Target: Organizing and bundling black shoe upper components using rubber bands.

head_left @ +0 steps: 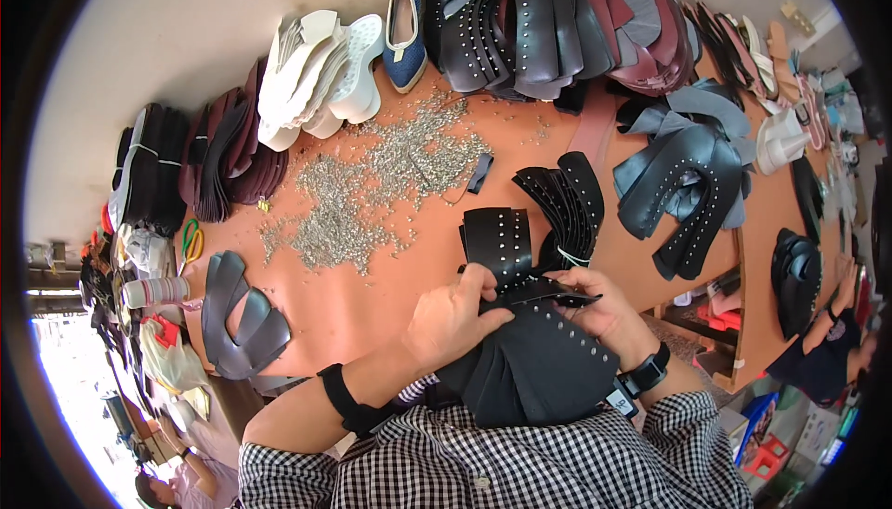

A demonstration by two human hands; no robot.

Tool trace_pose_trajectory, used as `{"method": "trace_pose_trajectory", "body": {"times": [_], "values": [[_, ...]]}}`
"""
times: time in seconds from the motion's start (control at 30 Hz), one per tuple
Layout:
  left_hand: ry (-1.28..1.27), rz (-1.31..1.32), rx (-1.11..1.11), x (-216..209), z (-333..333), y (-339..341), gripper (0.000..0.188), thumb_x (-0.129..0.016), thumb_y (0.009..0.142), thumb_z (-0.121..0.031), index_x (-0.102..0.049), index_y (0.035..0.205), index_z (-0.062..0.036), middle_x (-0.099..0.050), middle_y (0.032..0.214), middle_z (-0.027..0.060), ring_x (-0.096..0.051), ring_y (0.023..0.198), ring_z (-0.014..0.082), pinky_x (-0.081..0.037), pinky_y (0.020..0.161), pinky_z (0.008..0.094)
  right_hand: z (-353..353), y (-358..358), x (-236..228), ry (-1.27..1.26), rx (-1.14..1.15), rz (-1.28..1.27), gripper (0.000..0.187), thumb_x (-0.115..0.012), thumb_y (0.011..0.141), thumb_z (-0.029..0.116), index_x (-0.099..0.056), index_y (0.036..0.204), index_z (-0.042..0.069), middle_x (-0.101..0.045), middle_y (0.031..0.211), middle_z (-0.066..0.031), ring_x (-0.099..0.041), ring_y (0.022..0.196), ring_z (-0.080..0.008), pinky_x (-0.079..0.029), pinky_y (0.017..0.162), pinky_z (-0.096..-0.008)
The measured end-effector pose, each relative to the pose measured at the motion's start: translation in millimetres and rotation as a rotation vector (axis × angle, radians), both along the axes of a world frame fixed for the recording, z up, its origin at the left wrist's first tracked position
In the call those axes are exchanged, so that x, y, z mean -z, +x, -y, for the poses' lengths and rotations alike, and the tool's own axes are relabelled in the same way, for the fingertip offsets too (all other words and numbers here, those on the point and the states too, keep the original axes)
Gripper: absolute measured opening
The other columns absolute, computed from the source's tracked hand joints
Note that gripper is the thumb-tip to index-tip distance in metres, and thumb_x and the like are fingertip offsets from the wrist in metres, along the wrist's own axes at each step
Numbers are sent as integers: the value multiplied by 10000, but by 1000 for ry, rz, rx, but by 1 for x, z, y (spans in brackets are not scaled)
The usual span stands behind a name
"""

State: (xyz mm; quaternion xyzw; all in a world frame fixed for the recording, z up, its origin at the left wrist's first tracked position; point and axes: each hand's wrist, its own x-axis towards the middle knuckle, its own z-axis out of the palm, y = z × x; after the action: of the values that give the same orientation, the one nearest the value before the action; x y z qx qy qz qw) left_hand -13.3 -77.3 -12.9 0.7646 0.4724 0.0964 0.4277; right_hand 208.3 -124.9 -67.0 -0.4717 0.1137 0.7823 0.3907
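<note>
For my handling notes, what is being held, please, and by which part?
A bunch of studded black pieces, at its far end: the left hand on the left, the right hand on the right.

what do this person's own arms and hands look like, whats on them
Both the left hand and the right hand are bare, without gloves. The left forearm wears a wide black band; the right wrist has a dark watch on a black strap. Black-and-white checked sleeves cover the upper arms and leave most of both forearms uncovered.
</note>
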Motion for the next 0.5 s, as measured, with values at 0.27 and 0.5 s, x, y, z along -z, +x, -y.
{"method": "trace_pose_trajectory", "body": {"times": [0.27, 0.5], "values": [[169, 67, 140, 4, 8, -10, 361, -710, 699, -227, -509, 933, -41, -614, 834, 87, -597, 702, 220, -495, 608, 319, 2, 8, 13, 138, -18, -133, 247, -500, 615, 56, -558, 837, -36, -599, 808, -161, -599, 702, -271, -515, 715, -378], [208, -37, 234, 7, -1, -14, 510, -675, 722, -250, -499, 1139, -16, -598, 968, 109, -530, 936, 251, -490, 732, 354, 3, 13, 16, 258, -235, 59, 223, -467, 621, 14, -574, 810, -34, -589, 720, -105, -566, 582, -161, -500, 547, -259]]}}
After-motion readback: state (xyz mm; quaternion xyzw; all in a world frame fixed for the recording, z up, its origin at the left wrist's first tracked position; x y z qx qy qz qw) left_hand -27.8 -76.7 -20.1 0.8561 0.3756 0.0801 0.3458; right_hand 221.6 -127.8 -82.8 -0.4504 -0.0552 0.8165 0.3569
